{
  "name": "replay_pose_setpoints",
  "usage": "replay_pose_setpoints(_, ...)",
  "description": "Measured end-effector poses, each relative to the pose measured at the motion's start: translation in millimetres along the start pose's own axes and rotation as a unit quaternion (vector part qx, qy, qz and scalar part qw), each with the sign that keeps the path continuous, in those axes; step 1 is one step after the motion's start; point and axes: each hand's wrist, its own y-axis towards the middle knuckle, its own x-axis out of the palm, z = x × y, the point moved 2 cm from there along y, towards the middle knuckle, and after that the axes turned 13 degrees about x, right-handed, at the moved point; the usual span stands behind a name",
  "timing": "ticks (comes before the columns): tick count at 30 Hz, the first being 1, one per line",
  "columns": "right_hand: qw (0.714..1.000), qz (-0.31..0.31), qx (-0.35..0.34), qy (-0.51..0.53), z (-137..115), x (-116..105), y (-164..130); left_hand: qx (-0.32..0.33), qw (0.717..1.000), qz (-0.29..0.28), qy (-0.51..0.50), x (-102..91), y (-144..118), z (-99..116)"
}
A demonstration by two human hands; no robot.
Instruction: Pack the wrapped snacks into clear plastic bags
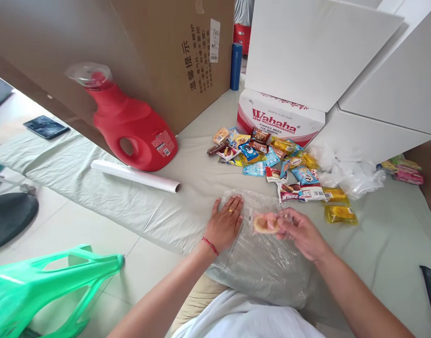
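Note:
My left hand (pixel 225 222) lies flat, fingers spread, pressing a sheet of clear plastic wrap (pixel 261 263) onto the cloth-covered table (pixel 96 183). A ring and a red wrist string show on it. My right hand (pixel 300 231) pinches a small round pale-orange snack (pixel 265 223) wrapped in film, just right of the left hand, over the same sheet. A pile of several wrapped snack packets (pixel 268 157) lies beyond the hands.
A red detergent jug (pixel 131 124) and a white roll (pixel 134 176) lie at the left. A large cardboard box (pixel 148 42), a Wahaha carton (pixel 279 119), white boxes (pixel 377 61), crumpled plastic (pixel 345 171), a phone (pixel 46 126), a green stool (pixel 50 286).

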Motion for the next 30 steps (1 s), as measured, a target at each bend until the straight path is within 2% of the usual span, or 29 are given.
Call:
replay_pose_setpoints(2, 0.990, 0.043, -0.013, -0.136, 15, 10, -1, -0.001, 1.000, -0.003, -0.001, 0.2, 0, -1)
replay_pose_setpoints(4, 0.946, 0.137, -0.036, -0.292, 16, 3, -1, 0.000, 1.000, -0.005, -0.002, 0.5, 0, -1)
replay_pose_setpoints(6, 0.897, 0.208, -0.059, -0.385, 4, -12, 0, 0.002, 1.000, -0.006, -0.001, 0.9, 0, -1)
replay_pose_setpoints(8, 0.879, 0.206, -0.087, -0.420, -18, -25, 6, 0.001, 1.000, -0.005, 0.000, 1.3, 0, -1)
replay_pose_setpoints(11, 0.862, 0.141, -0.150, -0.464, -61, -27, 33, -0.001, 1.000, -0.002, 0.002, 1.0, 0, -1)
replay_pose_setpoints(13, 0.837, 0.126, -0.198, -0.494, -93, -16, 64, 0.000, 1.000, -0.003, 0.005, 0.4, 0, -1)
replay_pose_setpoints(15, 0.812, 0.145, -0.252, -0.506, -125, 5, 102, 0.001, 1.000, -0.006, 0.010, -0.2, 0, -1)
replay_pose_setpoints(18, 0.778, 0.158, -0.337, -0.506, -169, 48, 163, 0.002, 1.000, -0.009, 0.020, -0.9, 1, -1)
replay_pose_setpoints(21, 0.744, 0.128, -0.378, -0.536, -198, 94, 213, 0.001, 1.000, -0.010, 0.028, -1.3, 1, -1)
replay_pose_setpoints(23, 0.727, 0.097, -0.355, -0.579, -203, 116, 235, 0.002, 0.999, -0.013, 0.030, -1.6, 2, -1)
replay_pose_setpoints(25, 0.718, 0.073, -0.317, -0.616, -196, 127, 244, 0.001, 0.999, -0.014, 0.030, -1.9, 2, -1)
replay_pose_setpoints(27, 0.713, 0.073, -0.301, -0.629, -181, 126, 240, 0.001, 1.000, -0.010, 0.028, -2.2, 2, -1)
replay_pose_setpoints(30, 0.695, 0.094, -0.342, -0.625, -153, 106, 213, 0.005, 1.000, 0.001, 0.024, -2.4, 2, 0)
